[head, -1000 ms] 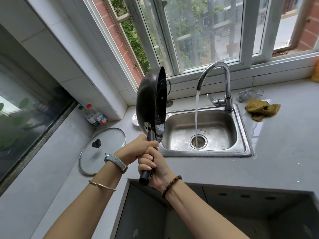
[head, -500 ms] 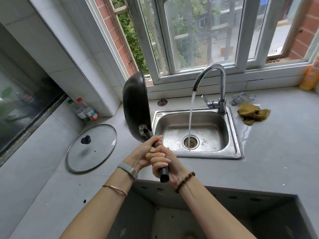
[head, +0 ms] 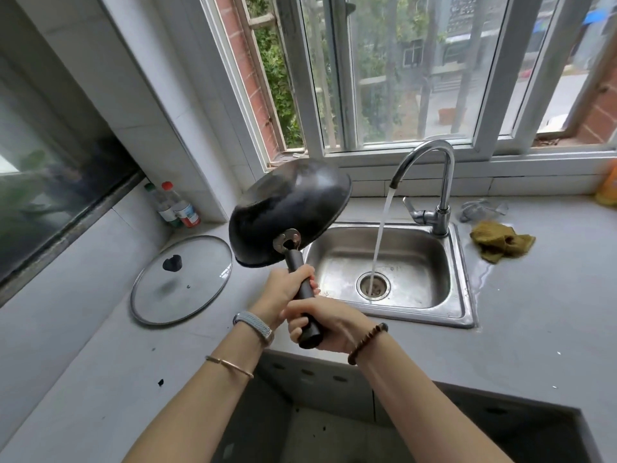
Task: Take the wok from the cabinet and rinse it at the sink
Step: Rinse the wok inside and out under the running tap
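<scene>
A black wok is held in the air over the left rim of the steel sink, turned so its round underside faces me and its mouth points down and right. Both hands grip its dark handle: my left hand higher up, my right hand at the handle's end. The chrome faucet runs a stream of water into the drain, to the right of the wok. The wok's inside is hidden.
A glass lid lies on the counter left of the sink. Two bottles stand in the corner. A yellow-brown cloth lies right of the sink, with a wet patch nearby. An open dark recess sits below my arms.
The wok has rotated from standing on edge to nearly upside down, its mouth tipping toward the sink. My hands shifted slightly right along with the handle.
</scene>
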